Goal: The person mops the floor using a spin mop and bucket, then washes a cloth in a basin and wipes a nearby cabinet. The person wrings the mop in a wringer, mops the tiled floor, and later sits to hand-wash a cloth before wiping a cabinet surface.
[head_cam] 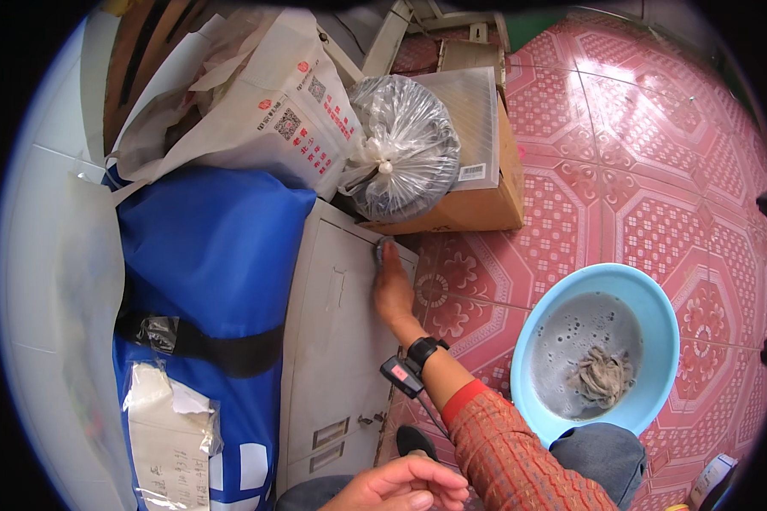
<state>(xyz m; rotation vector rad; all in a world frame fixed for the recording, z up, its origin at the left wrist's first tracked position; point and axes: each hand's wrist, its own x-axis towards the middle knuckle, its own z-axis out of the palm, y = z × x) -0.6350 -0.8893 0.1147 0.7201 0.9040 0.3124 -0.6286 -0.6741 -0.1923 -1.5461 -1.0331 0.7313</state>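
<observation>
My right hand (395, 290), wearing a black wristband with a small device and a red knitted sleeve, presses a small grey pad or cloth (384, 248) to the upper part of a pale cabinet door (339, 358). Most of the pad is hidden by the fingers. My left hand (415, 485) hovers low in the picture, empty, its fingers loosely curled and apart from the thumb. A light blue plastic basin (661, 358) stands on the floor to the right. In its grey, bubbly water (569, 345) lies a crumpled grey-brown cloth (602, 378).
A blue bag (211, 236) with a black strap lies along the cabinet's left. Behind are a white printed bag (249, 128), a knotted clear plastic bag (415, 147) and a cardboard box (479, 211). A bottle (712, 476) stands at lower right. My knee is beside the basin.
</observation>
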